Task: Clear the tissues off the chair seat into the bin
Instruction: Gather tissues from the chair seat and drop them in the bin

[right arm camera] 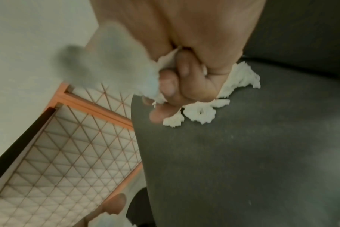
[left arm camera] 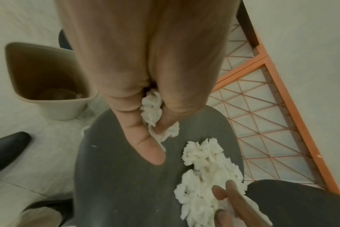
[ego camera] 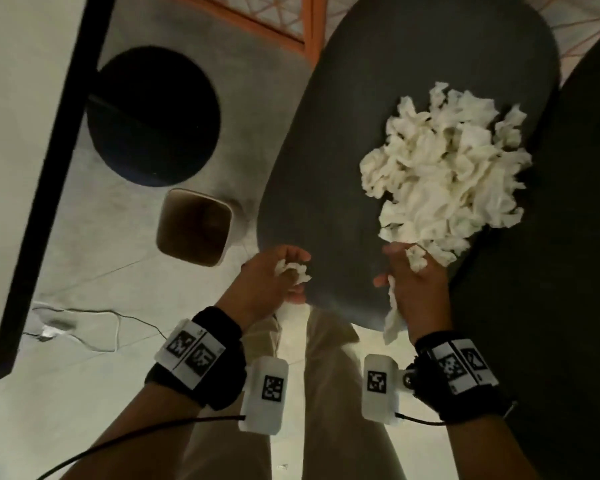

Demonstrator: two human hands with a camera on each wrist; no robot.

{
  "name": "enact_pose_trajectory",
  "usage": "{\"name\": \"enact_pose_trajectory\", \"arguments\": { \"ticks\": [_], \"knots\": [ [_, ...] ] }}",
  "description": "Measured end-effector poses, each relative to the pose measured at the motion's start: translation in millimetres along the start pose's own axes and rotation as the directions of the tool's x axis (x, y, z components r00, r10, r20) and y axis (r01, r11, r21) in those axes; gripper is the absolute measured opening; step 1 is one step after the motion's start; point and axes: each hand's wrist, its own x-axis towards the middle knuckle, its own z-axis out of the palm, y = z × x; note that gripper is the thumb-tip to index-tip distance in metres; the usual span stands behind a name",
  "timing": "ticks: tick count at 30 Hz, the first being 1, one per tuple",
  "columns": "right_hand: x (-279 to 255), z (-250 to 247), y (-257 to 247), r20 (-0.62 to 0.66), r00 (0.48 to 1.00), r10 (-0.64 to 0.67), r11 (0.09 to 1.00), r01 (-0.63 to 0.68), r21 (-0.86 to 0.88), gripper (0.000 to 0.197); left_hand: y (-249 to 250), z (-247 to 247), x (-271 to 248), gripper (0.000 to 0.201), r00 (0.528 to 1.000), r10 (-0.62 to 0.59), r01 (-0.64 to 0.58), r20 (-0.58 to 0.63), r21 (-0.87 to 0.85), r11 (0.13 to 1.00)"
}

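Mostly crumpled white tissues point(ego camera: 444, 168) (a heap) cover the chair seat point(ego camera: 343, 133).

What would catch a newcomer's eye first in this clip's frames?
The big heap of crumpled white tissues on the right half of the dark chair seat stands out most. At the seat's near edge, the left hand grips a small wad and the right hand clutches more tissue at the heap's edge. The beige bin stands on the floor just left of the seat.
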Motion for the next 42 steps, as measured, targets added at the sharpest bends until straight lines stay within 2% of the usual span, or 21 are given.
{"name": "enact_pose_trajectory", "arguments": {
  "ticks": [3,5,7,8,12,15,18,20,22,24,26,27,30,33,36,40,42],
  "knots": [
    [-10,35,3,0.028,0.999,0.044,0.988,-0.039,-0.15,0.04,-27,-23,-9,0.02,1.0,0.007,-0.008,-0.022,-0.018,1.0],
    [-22,59,2,0.109,0.992,0.065,0.969,-0.037,-0.245,0.051,-47,-41,-14,0.023,0.998,-0.016,0.014,-0.057,-0.039,0.999],
    [-32,85,3,0.197,0.977,0.081,0.97,-0.032,-0.24,0.053,-69,-59,-14,0.03,0.994,-0.054,0.048,-0.094,-0.072,0.996],
    [-36,99,4,0.239,0.967,0.088,0.973,-0.032,-0.229,0.053,-80,-68,-14,0.033,0.99,-0.053,0.048,-0.129,-0.036,0.998],
    [-46,159,10,0.321,0.944,0.083,0.961,0.009,-0.275,0.06,-117,-101,-11,0.04,0.97,-0.062,0.063,-0.237,-0.002,0.998],
    [-44,211,19,0.377,0.921,0.094,0.947,0.034,-0.319,0.057,-150,-123,5,0.032,0.954,-0.092,0.097,-0.284,0.004,0.995],
    [-34,258,32,0.469,0.868,0.161,0.95,-0.007,-0.313,0.045,-180,-138,28,0.012,0.962,-0.122,0.121,-0.244,-0.019,0.992],
    [-26,284,40,0.494,0.844,0.208,0.946,-0.045,-0.321,0.043,-194,-145,45,0.019,0.965,-0.098,0.118,-0.243,0.067,0.991],
    [-11,308,56,0.485,0.855,0.185,0.909,0.039,-0.415,0.047,-205,-150,62,0.022,0.957,-0.062,0.108,-0.283,0.151,0.983],
    [6,327,74,0.483,0.864,0.14,0.817,0.174,-0.549,0.061,-212,-155,80,0.033,0.936,-0.062,0.146,-0.347,0.22,0.964],
    [19,341,87,0.483,0.865,0.135,0.74,0.235,-0.63,0.073,-218,-160,97,0.045,0.913,-0.064,0.194,-0.403,0.291,0.937],
    [25,346,90,0.488,0.86,0.147,0.734,0.236,-0.638,0.072,-219,-162,105,0.048,0.909,-0.065,0.204,-0.412,0.302,0.931],
    [45,361,94,0.494,0.843,0.214,0.78,0.158,-0.606,0.062,-231,-172,134,0.04,0.913,-0.122,0.207,-0.389,0.183,0.961],
    [63,379,89,0.51,0.813,0.28,0.861,0.022,-0.508,0.047,-241,-181,165,0.027,0.935,-0.097,0.17,-0.342,0.19,0.967],
    [82,397,88,0.503,0.813,0.295,0.878,-0.023,-0.477,0.037,-245,-187,187,0.03,0.921,-0.07,0.161,-0.384,0.208,0.965],
    [99,417,88,0.534,0.811,0.24,0.934,-0.042,-0.356,0.043,-252,-193,209,0.039,0.904,-0.014,0.143,-0.427,0.271,0.952],
    [104,426,89,0.531,0.813,0.24,0.962,-0.123,-0.245,0.046,-254,-197,217,0.046,0.895,-0.009,0.156,-0.447,0.294,0.943]
  ]
}}
